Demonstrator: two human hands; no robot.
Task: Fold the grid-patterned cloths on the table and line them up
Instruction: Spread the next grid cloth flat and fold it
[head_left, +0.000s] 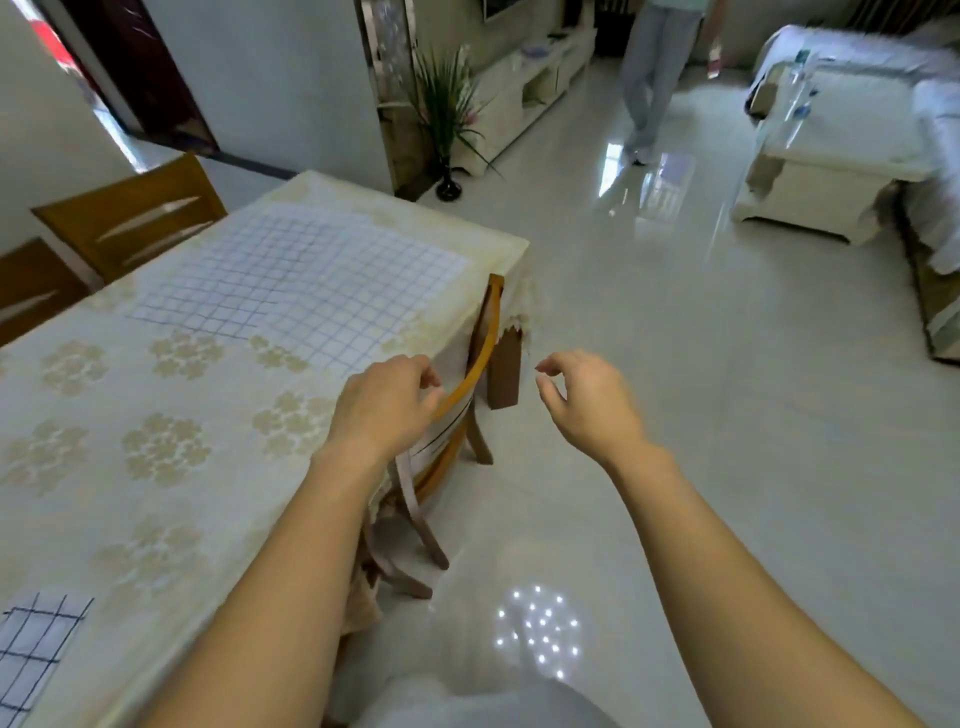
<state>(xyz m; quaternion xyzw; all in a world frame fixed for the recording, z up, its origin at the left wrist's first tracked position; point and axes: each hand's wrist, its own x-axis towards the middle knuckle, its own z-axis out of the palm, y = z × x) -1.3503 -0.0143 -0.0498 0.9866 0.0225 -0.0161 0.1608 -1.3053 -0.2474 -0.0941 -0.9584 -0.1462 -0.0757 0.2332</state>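
While left hand (384, 402) and right hand (584, 402) hover slack, empty, grid cloth (311, 280) ahead lies unfolded; dark-grid cloth (36, 644) behind looks folded.

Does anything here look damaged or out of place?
The tablecloth's hanging edge near the chair looks ragged, as if torn, baring the brown table leg. Otherwise nothing stands out.

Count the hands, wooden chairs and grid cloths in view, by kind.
Hands: 2, left hand, right hand.
Wooden chairs: 3, far chair, edge chair, near chair.
Grid cloths: 2, spread cloth (possibly several overlapping), near cloth.
Total: 7.
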